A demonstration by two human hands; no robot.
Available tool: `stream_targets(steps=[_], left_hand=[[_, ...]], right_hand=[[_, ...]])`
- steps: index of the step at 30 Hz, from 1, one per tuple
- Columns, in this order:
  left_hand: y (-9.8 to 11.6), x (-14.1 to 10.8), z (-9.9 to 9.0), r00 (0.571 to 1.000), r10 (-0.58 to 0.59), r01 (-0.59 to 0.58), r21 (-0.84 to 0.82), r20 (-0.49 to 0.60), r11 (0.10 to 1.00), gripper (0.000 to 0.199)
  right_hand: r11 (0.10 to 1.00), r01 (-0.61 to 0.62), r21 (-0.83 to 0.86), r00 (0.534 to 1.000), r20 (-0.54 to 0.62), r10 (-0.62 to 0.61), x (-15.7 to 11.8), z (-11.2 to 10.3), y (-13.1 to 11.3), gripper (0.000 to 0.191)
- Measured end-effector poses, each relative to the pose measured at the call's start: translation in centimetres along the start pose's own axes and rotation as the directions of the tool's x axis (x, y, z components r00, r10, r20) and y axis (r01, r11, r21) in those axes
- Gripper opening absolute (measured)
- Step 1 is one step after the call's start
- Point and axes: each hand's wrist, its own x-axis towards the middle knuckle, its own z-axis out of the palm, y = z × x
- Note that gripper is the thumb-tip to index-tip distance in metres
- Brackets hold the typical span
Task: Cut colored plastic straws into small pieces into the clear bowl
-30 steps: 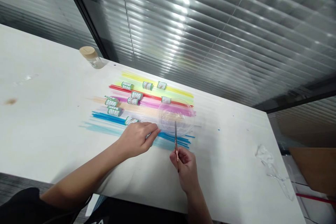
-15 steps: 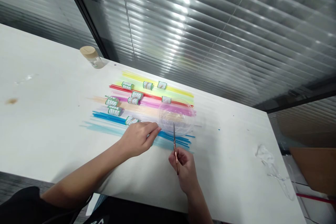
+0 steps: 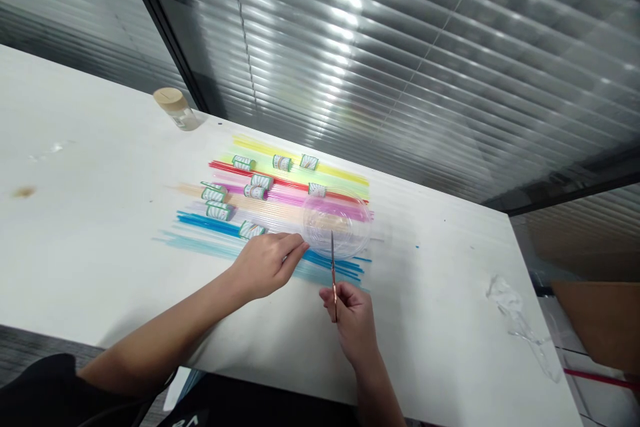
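Note:
In my right hand [image 3: 354, 320] is a pair of scissors [image 3: 333, 273] with copper-coloured handles, its narrow blades pointing away from me over the clear plastic bowl [image 3: 364, 240]. My left hand [image 3: 270, 261] is closed in a pinch at the bowl's left edge; what its fingertips hold is too small to make out. Under and around the bowl lie rows of thin coloured plastic sticks: blue sticks [image 3: 207, 223], red sticks [image 3: 290, 183], yellow sticks [image 3: 345, 175] and others. Several curled paper labels [image 3: 218, 211] with green edges lie on these rows.
A jar [image 3: 175, 108] with a tan lid stands at the table's far edge, by the window blinds [image 3: 350, 67]. Crumpled clear plastic [image 3: 510, 303] lies to the right on the white table [image 3: 440, 340]. Beyond that end is a brown cardboard box [image 3: 600, 320].
The scissors have shifted slightly in my right hand, their handles tilting a little upward and left. My left hand has moved very slightly right.

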Motion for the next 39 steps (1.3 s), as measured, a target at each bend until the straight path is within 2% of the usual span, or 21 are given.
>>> stream_targets(steps=[9,16,23,32,39], left_hand=[[0.26,0.12,0.03,1.0,-0.004,0.004,-0.035,0.002,0.999,0.035],[0.49,0.15,0.09,0.999,0.033,-0.033,-0.023,0.011,0.999,0.036],[0.44,0.22,0.15,1.0,0.0,0.0,-0.03,0.01,1.0,0.034],[0.77,0.34,0.2,1.0,-0.004,0.005,-0.061,0.008,0.998,0.035],[0.95,0.36,0.21,0.999,0.022,-0.021,-0.045,0.026,0.999,0.036]], right_hand=[[1.0,0.007,0.019,0.994,0.106,-0.009,-0.61,0.17,-0.53,0.044],[1.0,-0.004,0.022,0.997,0.072,0.002,-0.48,0.37,-0.74,0.046],[1.0,-0.009,-0.006,1.0,0.014,0.009,-0.27,0.24,-0.12,0.052],[1.0,-0.003,0.011,0.994,0.11,0.002,-0.71,0.3,-0.47,0.048],[1.0,0.001,0.002,0.997,0.08,-0.001,-0.56,0.54,-0.71,0.048]])
